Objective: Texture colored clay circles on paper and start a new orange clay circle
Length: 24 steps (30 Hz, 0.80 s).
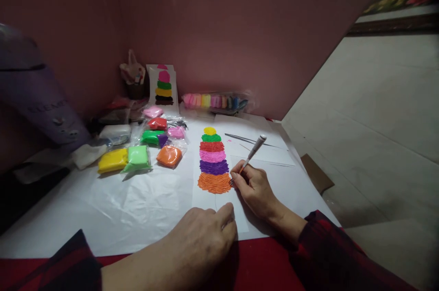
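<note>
My right hand (255,187) is closed around a slim fork (255,148) with a ridged, striped handle. The fork's tines meet the right edge of the orange clay band (214,183), the lowest and widest of a clay stack on white paper (202,206). Above it come purple (213,166), pink (212,156), red (211,146), green (211,138) and yellow (210,130) bands. Fine ridges mark most of the bands. At the paper's lower edge rests my left hand (209,231), its fingers curled; its palm side is hidden.
Bagged clay lies to the left, including yellow (112,161), light green (137,157) and orange (169,156) lumps. Behind are a multicoloured clay pack (216,101) and a card with another clay stack (164,83). A purple bottle-like object (44,99) leans at far left.
</note>
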Each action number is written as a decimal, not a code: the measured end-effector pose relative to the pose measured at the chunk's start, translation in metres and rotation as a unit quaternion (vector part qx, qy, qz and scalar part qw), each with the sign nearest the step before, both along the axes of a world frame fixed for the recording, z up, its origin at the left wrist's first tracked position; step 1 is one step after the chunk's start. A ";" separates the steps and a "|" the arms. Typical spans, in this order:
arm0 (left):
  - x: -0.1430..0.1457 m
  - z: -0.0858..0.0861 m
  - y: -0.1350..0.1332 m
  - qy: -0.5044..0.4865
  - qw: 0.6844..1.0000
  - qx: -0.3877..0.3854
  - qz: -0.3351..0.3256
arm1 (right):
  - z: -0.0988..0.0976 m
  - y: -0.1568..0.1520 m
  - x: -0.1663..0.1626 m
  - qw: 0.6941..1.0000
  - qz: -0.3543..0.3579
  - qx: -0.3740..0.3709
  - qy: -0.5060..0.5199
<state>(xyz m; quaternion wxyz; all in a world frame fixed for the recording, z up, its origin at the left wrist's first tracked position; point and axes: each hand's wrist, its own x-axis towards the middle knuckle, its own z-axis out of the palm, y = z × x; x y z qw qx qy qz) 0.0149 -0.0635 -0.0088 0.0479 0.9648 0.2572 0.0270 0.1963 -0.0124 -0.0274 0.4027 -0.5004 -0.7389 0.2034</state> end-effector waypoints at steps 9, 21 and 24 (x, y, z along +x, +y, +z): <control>0.000 0.000 0.001 0.004 1.000 -0.006 -0.002 | 0.004 0.000 0.003 0.997 -0.059 0.026 -0.029; 0.000 -0.004 0.000 -0.002 1.000 -0.002 -0.001 | 0.003 -0.003 -0.001 1.000 -0.006 0.009 -0.025; -0.001 -0.005 0.000 -0.008 1.000 -0.001 -0.004 | 0.004 -0.001 0.000 0.999 -0.029 0.022 -0.039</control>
